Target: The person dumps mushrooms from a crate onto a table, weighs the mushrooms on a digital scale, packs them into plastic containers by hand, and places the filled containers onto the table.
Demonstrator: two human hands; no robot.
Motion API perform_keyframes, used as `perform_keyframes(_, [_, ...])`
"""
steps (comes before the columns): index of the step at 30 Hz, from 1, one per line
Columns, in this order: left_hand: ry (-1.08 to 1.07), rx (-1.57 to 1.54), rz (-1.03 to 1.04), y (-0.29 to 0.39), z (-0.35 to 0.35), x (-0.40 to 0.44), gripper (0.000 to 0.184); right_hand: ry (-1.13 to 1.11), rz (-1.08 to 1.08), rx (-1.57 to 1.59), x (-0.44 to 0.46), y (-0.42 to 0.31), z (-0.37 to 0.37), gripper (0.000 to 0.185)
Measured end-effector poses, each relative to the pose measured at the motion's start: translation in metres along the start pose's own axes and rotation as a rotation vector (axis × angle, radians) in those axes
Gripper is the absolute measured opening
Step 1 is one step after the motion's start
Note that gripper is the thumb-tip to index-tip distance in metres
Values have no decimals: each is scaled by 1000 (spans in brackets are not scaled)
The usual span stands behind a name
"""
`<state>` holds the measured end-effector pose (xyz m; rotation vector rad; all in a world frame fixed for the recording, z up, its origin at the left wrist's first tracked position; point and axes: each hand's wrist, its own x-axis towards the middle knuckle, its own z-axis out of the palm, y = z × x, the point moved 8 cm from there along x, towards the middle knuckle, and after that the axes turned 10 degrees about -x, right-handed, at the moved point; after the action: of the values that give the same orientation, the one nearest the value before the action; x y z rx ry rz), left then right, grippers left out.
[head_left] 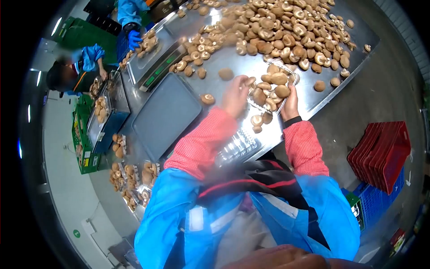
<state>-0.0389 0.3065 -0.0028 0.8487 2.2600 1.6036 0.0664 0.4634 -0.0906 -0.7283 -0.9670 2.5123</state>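
In the head view, my right hand (290, 105) grips the near right side of a clear plastic punnet (293, 77) filled with brown shiitake mushrooms (279, 79). My left hand (234, 97), slightly blurred, is at the punnet's left edge, its fingers closed on a mushroom (251, 81). A few loose mushrooms (257, 120) lie just below the punnet. Single mushrooms (225, 74) rest on the steel table (215, 62) left of my hand. Beyond the punnet spreads a large mushroom pile (286, 31).
A grey tray (168, 114) lies left of my arm, by a scale (159, 71). Empty clear punnets (239, 144) sit near my body; filled packs (130, 175) are at lower left. Two co-workers, one with a blue glove (134, 39), stand across. Red crates (380, 154) stand right.
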Motion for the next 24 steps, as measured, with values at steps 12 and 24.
perform_keyframes(12, [63, 83, -37, -49, -61, -38, 29, -59, 99, 7, -29, 34, 73, 56])
perform_keyframes(24, [-4, -223, -413, -66, -221, -68, 29, -197, -40, -804, -40, 64, 122, 45])
